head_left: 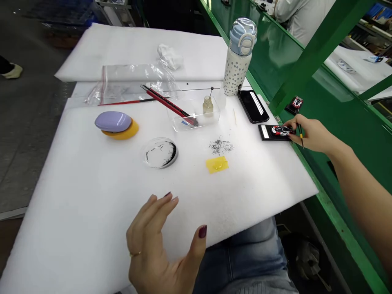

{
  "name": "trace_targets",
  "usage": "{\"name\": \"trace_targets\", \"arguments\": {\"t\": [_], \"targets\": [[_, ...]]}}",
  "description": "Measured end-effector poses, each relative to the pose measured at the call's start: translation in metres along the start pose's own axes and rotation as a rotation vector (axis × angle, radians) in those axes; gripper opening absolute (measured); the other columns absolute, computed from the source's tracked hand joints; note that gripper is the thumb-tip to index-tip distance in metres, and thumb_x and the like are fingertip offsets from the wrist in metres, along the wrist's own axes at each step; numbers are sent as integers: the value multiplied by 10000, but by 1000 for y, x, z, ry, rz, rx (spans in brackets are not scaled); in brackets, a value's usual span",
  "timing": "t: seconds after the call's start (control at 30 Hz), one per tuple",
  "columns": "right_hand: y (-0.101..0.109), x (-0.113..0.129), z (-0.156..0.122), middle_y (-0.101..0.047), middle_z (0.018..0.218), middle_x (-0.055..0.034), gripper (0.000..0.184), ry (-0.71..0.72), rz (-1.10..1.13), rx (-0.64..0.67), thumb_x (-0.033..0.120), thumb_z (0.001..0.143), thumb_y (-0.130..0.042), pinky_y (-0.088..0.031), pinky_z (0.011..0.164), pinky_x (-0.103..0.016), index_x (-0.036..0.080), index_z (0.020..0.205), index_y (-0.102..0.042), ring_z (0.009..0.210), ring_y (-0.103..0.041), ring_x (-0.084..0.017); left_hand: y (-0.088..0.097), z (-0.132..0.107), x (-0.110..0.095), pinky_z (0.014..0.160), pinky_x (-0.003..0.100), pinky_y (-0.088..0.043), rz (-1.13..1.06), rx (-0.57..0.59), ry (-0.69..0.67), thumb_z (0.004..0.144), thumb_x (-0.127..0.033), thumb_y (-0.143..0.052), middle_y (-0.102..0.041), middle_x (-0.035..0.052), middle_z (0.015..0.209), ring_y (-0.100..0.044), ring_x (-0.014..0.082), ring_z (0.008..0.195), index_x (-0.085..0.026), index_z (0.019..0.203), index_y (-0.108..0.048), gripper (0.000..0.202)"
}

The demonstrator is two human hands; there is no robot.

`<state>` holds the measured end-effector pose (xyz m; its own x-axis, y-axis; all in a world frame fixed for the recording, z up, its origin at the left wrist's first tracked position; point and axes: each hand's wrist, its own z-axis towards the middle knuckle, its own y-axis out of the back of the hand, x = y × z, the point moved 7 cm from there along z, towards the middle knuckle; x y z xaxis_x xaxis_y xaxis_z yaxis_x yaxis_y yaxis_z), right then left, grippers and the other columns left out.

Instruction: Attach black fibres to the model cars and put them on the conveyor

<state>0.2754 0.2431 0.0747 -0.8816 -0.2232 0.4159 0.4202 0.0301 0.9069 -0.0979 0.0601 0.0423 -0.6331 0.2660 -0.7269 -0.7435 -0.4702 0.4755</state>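
Observation:
My left hand [161, 249] is held above the near part of the white-covered table [92, 196], fingers apart and nothing between them. At the table's right edge, my right hand [314, 132] grips the end of a black base bearing a small model car [280, 130] in red, white and black. A thin dark tool with a yellow band [300, 134] is also tucked in that hand; its kind is unclear. Short black strands [220, 146] lie near a piece of yellow tape [217, 164]. To their left is a round clear dish [161, 153] with more strands.
A second model car [296, 102] stands on the green ledge beyond the table edge. Behind are a phone [253, 106], a dotted bottle [236, 69], a small glass jar [208, 107] and a clear tray [183, 124]. A purple-and-yellow case [113, 122] sits left.

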Motion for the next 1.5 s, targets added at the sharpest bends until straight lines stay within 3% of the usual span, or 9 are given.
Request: {"name": "trace_targets", "arguments": {"t": [0.17, 0.37, 0.5, 0.7, 0.8, 1.0, 1.23, 1.37, 1.5], "targets": [[7, 27, -37, -766, 941, 12, 337, 10, 47, -115, 166, 788, -764, -427, 629, -316, 251, 744, -441, 717, -662, -148, -8, -6, -9, 1114, 357, -492, 77, 141, -126, 879, -288, -739, -639, 104, 1322, -612, 248, 1266, -179, 1379, -566, 541], [-60, 162, -129, -745, 915, -20, 374, 98, 312, -138, 184, 811, -734, -538, 579, -276, 264, 831, -370, 677, -678, -158, -29, -34, -36, 1165, 651, -401, 157, 325, -252, 778, -567, -772, -329, 284, 1593, -267, 475, 1532, -75, 1547, -319, 1019], [-84, 215, -145, -716, 755, -4, 314, 161, 256, -228, 187, 795, -677, -451, 429, -249, 263, 832, -375, 506, -611, -143, -29, -43, -26, 1167, 622, -401, 163, 331, -222, 850, -479, -675, -511, 238, 1503, -332, 426, 1522, -90, 1515, -377, 826], [-59, 211, -84, -688, 626, 10, 206, 221, 422, -6, 447, 835, -747, -413, 378, -287, 281, 819, -627, 444, -564, -157, -18, -33, -7, 1182, 550, -412, 21, 257, -150, 913, -664, -507, -666, 187, 1360, -589, 356, 1350, -124, 1444, -457, 759], [-33, 185, -7, -687, 617, -21, 273, 149, 263, -372, 341, 972, -591, -439, 540, -311, 213, 754, -696, 508, -593, -152, -16, -27, -3, 1227, 544, -357, -108, 213, -58, 904, -782, -405, -681, 162, 1329, -618, 345, 1320, -150, 1412, -502, 817], [-61, 166, 117, -697, 736, -51, 255, 9, 37, -341, 356, 965, -621, -442, 713, -321, 140, 998, -753, 738, -667, -201, -24, -28, 2, 1251, 529, -302, -168, 166, 105, 1014, -611, -395, -689, 110, 1298, -601, 294, 1332, -211, 1363, -534, 548], [-9, 198, 43, -631, 831, -48, 229, 252, 292, -664, 320, 934, -573, -434, 698, -355, 261, 715, -541, 818, -625, -221, -27, -26, 4, 1199, 428, -334, -184, 104, 184, 1078, -307, -353, -728, 38, 1209, -625, 214, 1273, -243, 1246, -593, 300], [-48, 193, -8, -391, 568, 44, 316, 21, 1142, -496, 219, 745, -759, -269, 427, -318, 259, 593, -485, 434, -321, -111, -28, -26, 9, 1170, 390, -350, -208, 86, 222, 1093, -368, -347, -749, 12, 1162, -645, 198, 1233, -261, 1187, -621, 309], [-91, 198, -29, -465, 524, 44, 229, -52, 1388, -273, 136, 782, -726, -222, 425, -270, 204, 629, -569, 434, -244, -67, -28, -25, 11, 1155, 361, -366, -220, 58, 210, 1096, -366, -357, -759, -11, 1141, -653, 177, 1213, -276, 1168, -636, 302]]}}
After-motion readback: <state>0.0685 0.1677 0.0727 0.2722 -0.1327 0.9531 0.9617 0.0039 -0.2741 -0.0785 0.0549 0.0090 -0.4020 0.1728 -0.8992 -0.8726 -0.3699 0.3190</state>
